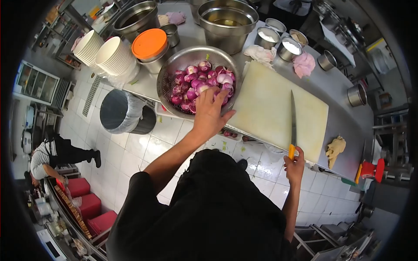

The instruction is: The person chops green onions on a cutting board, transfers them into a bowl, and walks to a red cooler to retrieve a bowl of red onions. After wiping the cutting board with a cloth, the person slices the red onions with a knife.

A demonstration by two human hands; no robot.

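Note:
Peeled red onions [191, 85] fill much of a perforated metal colander [163, 80] near the table's front edge. My left hand [211, 111] reaches over the colander's near rim, fingers spread, the fingertips at the onions; whether they touch one I cannot make out. In my right hand [294, 165] is a kitchen knife [293, 119], gripped by its yellow handle. Its long blade points away from me, over the pale cutting board [261, 100] to the right of the colander.
Stacked white bowls [114, 56], an orange-lidded container [149, 43] and large metal pots [228, 26] stand behind. Small metal tins [289, 48] and a pink cloth [304, 65] are at the back right. A lined bin [126, 112] is on the floor; another person [52, 152] bends at far left.

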